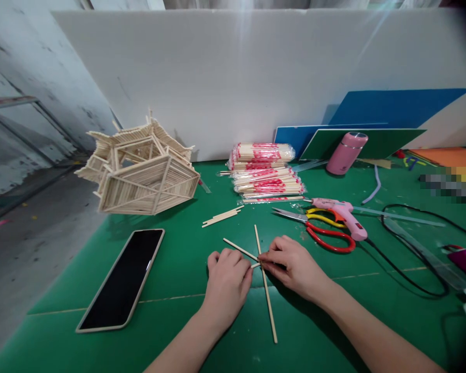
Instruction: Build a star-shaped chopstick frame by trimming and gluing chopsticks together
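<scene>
Two thin wooden sticks cross on the green mat: a long stick runs away from me, and a shorter stick lies across it. My left hand is curled, its fingers closed by the near end of the shorter stick. My right hand pinches both sticks where they cross. A few loose cut sticks lie just beyond.
A stick-built model house lies tipped at the mat's left edge. A phone lies face up on my left. Wrapped stick bundles, red-handled scissors, a pink glue gun with black cord, a pink bottle and coloured boards are behind.
</scene>
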`<state>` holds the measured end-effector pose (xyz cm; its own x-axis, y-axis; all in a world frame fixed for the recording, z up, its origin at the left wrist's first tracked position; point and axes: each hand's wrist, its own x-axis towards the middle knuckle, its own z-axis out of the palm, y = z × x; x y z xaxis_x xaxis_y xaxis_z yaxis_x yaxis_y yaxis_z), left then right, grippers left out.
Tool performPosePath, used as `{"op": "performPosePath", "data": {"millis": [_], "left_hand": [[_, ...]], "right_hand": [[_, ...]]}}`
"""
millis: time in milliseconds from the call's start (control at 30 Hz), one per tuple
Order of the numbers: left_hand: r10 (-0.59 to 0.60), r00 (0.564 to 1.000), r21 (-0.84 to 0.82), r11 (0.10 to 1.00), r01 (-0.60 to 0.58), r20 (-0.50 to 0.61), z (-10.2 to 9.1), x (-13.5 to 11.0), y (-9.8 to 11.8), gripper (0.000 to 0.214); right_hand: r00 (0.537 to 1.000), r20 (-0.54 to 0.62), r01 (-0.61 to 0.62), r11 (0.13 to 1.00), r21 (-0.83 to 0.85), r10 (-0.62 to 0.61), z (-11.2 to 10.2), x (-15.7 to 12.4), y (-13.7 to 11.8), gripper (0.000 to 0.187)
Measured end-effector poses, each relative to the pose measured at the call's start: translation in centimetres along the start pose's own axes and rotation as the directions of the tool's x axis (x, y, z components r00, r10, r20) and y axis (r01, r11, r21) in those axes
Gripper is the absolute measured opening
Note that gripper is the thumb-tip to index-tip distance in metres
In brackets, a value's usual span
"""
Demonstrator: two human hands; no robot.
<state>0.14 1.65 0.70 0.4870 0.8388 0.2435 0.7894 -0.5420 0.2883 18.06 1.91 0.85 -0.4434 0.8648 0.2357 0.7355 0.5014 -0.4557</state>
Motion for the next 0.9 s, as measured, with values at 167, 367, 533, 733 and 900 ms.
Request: {"op": "performPosePath", "data": {"millis": [167, 367, 533, 733, 900], "left_hand": [[0.0, 1.0, -0.009, 1.0, 0.001, 0.024, 0.0, 0.1, -0.1, 0.021], [0.0, 1.0, -0.023, 1.0, 0.001, 0.024, 0.0, 0.2, 0.0, 0.021], [-0.004, 1.0, -0.027, 1.0, 0.004, 0.004, -0.1, 0.3, 0.2, 0.019], [0.017, 1.0, -0.024, 1.0, -0.016, 0.012, 0.0, 0.1, 0.1, 0.023], [0.025, 1.0, -0.02, 0.999, -0.025, 0.008, -0.1, 0.1, 0.2, 0.024]], "right_hand": [[1.0, 0.001, -0.003, 1.0, 0.008, 0.003, 0.0, 0.0, 0.1, 0.02], [1.0, 0.016, -0.014, 1.0, 0.022, 0.014, 0.0, 0.1, 0.1, 0.021], [0.998, -0.054, -0.034, 0.996, 0.088, 0.039, -0.3, -0.2, 0.1, 0.021], [0.973, -0.179, -0.114, 0.976, 0.185, 0.147, -0.8, -0.6, 1.0, 0.02], [0.971, -0.171, -0.133, 0.97, 0.204, 0.169, -0.9, -0.7, 1.1, 0.019]]}}
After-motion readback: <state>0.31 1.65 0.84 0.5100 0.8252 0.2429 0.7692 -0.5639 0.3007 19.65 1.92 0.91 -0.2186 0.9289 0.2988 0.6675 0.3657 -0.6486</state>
